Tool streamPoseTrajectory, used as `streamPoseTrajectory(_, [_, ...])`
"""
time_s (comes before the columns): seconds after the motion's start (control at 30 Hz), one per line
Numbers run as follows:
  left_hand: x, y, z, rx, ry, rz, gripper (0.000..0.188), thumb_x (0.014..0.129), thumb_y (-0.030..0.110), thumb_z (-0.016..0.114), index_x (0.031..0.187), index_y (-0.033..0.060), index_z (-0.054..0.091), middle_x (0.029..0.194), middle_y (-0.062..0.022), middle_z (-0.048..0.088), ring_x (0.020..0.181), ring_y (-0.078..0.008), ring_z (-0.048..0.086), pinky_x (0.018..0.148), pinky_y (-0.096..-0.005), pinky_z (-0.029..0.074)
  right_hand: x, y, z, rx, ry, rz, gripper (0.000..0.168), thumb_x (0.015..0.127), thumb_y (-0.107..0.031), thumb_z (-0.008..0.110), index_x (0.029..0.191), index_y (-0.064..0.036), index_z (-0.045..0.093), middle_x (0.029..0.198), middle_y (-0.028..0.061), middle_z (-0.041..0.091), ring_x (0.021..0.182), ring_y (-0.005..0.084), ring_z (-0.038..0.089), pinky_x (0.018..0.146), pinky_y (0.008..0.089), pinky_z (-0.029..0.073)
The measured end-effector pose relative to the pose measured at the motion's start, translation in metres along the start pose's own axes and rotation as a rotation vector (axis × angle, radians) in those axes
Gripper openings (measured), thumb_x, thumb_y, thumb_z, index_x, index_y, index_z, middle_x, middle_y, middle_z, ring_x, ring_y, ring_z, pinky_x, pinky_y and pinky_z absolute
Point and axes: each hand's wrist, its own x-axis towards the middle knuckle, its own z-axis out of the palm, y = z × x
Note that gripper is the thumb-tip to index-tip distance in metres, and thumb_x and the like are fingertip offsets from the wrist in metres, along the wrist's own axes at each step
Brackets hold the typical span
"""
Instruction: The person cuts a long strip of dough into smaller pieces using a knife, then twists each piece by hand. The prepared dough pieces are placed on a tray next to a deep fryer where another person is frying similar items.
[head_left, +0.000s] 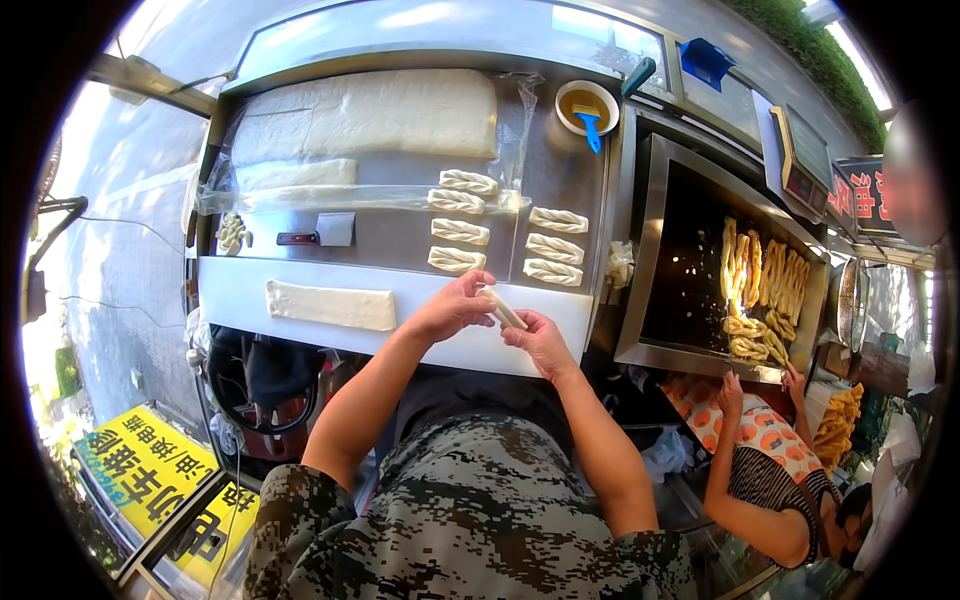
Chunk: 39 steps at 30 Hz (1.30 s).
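Between my two hands, above the white board, is a short strip of raw dough. My left hand pinches its upper left end, and my right hand grips its lower right end. A flat rectangular slab of dough lies on the board to the left. Beyond the board, several twisted dough pieces lie in a column, and a second column of twisted pieces lies to the right. A dough scraper with a steel blade and dark handle rests left of them.
A large dough sheet lies under plastic film. Behind right stands a bowl of yellowish liquid with a blue brush. At right, a fryer holds dark oil and browned dough sticks; a co-worker stands there.
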Motion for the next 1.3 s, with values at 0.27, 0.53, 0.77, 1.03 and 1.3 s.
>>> streamPoseTrajectory(0.27, [0.029,-0.005,0.019,0.77,-0.073,0.037,0.039,0.08,-0.004,0.06,0.117,0.0073,0.056,0.084,0.002,0.052,0.078,-0.0075,0.049,0.068,-0.0233,0.04,-0.009,-0.015,-0.007,0.441,0.191,-0.151,0.017,0.092,-0.013,0.068,0.106,-0.002,0.065,0.095,0.0037,0.067,0.081,0.0115,0.06,0.074,0.0258,0.051])
streamPoseTrajectory(0.53, [0.045,-0.02,0.015,0.366,0.34,0.055,0.023,0.088,0.008,0.059,0.11,0.0016,0.058,0.084,-0.0005,0.066,0.079,-0.0089,0.058,0.071,-0.0249,0.044,-0.012,-0.019,-0.017,0.102,0.501,-0.199,0.032,0.093,-0.006,0.06,0.123,0.005,0.058,0.095,0.0066,0.067,0.08,0.0111,0.061,0.071,0.0242,0.05])
streamPoseTrajectory(0.77, [0.041,-0.016,0.073,1.181,0.029,0.607,0.054,0.078,0.015,0.075,0.126,0.0088,0.051,0.104,-0.016,0.062,0.086,-0.035,0.063,0.072,-0.0397,0.054,0.006,-0.007,-0.018,0.478,0.494,-0.176,0.041,0.1,-0.035,0.055,0.123,-0.001,0.055,0.111,0.0065,0.063,0.095,0.0148,0.062,0.082,0.0286,0.05])
streamPoseTrajectory(1.03, [0.065,-0.059,0.019,0.872,0.424,0.313,0.034,0.082,0.013,0.069,0.111,-0.0005,0.057,0.091,-0.0153,0.065,0.08,-0.0207,0.068,0.066,-0.0337,0.054,0.008,-0.026,-0.013,0.361,0.229,0.006,0.032,0.098,-0.03,0.06,0.116,-0.003,0.058,0.102,0.0086,0.068,0.089,0.0186,0.066,0.082,0.0328,0.054])
streamPoseTrajectory(1.3, [0.105,0.02,0.027,0.328,0.292,0.094,0.036,0.081,0.011,0.072,0.113,0.0038,0.055,0.078,0.0003,0.056,0.06,-0.0063,0.047,0.049,-0.0216,0.036,0.068,-0.058,-0.062,-0.142,0.664,-0.193,0.021,0.084,-0.002,0.06,0.105,0.0,0.06,0.088,0.0044,0.064,0.071,0.0134,0.062,0.06,0.0264,0.053])
